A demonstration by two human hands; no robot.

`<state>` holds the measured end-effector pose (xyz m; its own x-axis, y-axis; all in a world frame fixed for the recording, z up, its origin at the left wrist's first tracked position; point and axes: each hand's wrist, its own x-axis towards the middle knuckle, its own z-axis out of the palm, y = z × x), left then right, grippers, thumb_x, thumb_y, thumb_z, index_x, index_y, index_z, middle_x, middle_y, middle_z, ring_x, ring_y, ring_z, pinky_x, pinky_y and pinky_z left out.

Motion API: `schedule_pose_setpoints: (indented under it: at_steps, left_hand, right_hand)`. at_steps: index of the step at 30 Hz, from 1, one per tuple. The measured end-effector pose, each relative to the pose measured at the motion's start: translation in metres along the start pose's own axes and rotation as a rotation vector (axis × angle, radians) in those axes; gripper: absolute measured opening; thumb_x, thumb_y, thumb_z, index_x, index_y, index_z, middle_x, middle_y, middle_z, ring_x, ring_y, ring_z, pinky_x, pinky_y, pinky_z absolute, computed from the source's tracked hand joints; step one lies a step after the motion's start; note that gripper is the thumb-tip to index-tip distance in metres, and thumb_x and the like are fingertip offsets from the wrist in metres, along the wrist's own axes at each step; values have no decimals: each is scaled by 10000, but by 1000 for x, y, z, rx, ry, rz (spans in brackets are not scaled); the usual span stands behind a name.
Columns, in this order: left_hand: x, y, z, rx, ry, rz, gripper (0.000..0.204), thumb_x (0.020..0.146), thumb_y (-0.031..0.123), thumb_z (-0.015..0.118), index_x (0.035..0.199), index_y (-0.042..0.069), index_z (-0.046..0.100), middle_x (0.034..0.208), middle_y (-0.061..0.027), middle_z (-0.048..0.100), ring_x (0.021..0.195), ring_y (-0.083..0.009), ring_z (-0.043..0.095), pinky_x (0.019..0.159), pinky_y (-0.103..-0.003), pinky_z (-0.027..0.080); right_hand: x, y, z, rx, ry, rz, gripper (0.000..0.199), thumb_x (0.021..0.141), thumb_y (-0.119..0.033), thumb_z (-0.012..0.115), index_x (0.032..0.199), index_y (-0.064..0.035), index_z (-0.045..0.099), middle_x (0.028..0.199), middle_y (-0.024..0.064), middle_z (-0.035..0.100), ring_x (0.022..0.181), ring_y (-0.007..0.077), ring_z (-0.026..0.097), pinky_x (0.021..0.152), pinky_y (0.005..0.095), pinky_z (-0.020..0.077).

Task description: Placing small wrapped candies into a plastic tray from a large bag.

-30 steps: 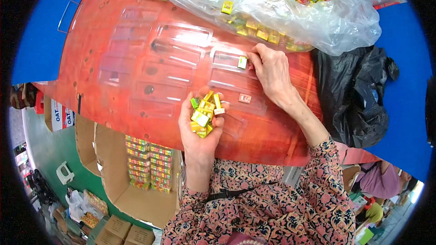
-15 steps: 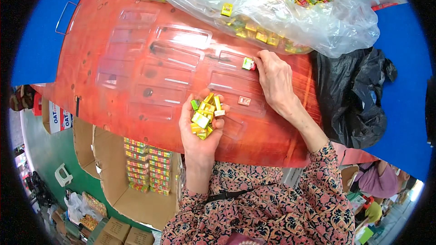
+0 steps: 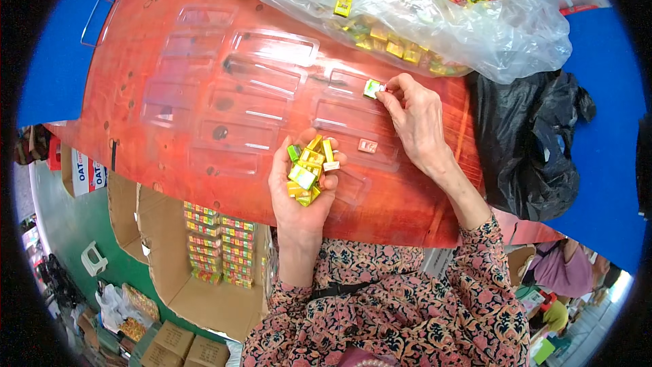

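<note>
My left hand (image 3: 299,221) is palm up, cupped around a pile of small wrapped sweets (image 3: 303,175), mostly yellow with a green one at the edge. My right hand (image 3: 420,122) is bent over a clear plastic tray (image 3: 339,114) with shallow long compartments. Its thumb and forefinger pinch a small wrapped sweet with a green and white face (image 3: 371,88), at the right end of the top compartment; something reddish shows at the fingertips. One pale red sweet (image 3: 367,145) lies in a compartment lower in the same tray.
More clear trays (image 3: 234,132) lie leftward on the red table (image 3: 129,95). A large clear bag (image 3: 523,34) of sweets fills the far side, with a black plastic bag (image 3: 523,149) at right. Below the table's near edge stands a carton (image 3: 163,245) holding stacked packs (image 3: 219,245).
My right hand has turned slightly, and its fingertips have closed in on the green and white sweet. The left hand stays nearly still with its sweets.
</note>
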<state>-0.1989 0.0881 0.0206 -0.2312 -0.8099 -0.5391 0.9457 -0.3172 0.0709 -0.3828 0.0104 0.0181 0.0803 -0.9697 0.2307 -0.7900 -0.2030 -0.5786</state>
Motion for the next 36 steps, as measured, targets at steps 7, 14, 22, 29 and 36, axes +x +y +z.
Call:
schedule_pose_setpoints:
  at_steps: [7, 14, 22, 29, 36]
  left_hand:
    - [1, 1, -3, -20, -13, -2, 357, 905, 341, 413, 1057, 50, 553, 932, -182, 592, 752, -281, 590, 450, -231, 429]
    - [1, 0, -3, -26, 5, -11, 352, 905, 344, 412, 1050, 56, 555, 933, -184, 593, 745, -283, 593, 447, -231, 424]
    - [3, 1, -2, -37, -17, -21, 351, 905, 343, 410, 1044, 57, 558, 928, -189, 598, 752, -285, 599, 445, -234, 423]
    - [3, -1, -1, -41, 32, -24, 342, 912, 335, 402, 1035, 58, 559, 966, -203, 540, 763, -277, 545, 426, -246, 479]
    - [0, 2, -1, -52, 16, -53, 344, 910, 340, 404, 1040, 66, 567, 965, -198, 540, 769, -277, 548, 428, -244, 487]
  right_hand:
    - [1, -3, -3, 130, -50, 140, 161, 779, -98, 603, 856, 38, 564, 672, 114, 608, 530, 169, 533, 502, 302, 416]
    - [3, 2, -5, 224, -31, 128, 154, 786, -109, 596, 814, 42, 579, 604, 95, 558, 502, 129, 470, 490, 282, 390]
    - [3, 3, -2, -39, -76, 62, 155, 789, -108, 583, 787, 48, 588, 620, 164, 559, 521, 245, 535, 515, 352, 402]
    - [6, -4, -28, 115, -150, 33, 145, 788, -94, 592, 832, 43, 608, 723, 167, 596, 651, 219, 580, 589, 306, 433]
    - [78, -20, -105, -33, 438, -28, 163, 813, -118, 585, 902, 9, 639, 752, 47, 639, 692, 75, 553, 627, 220, 439]
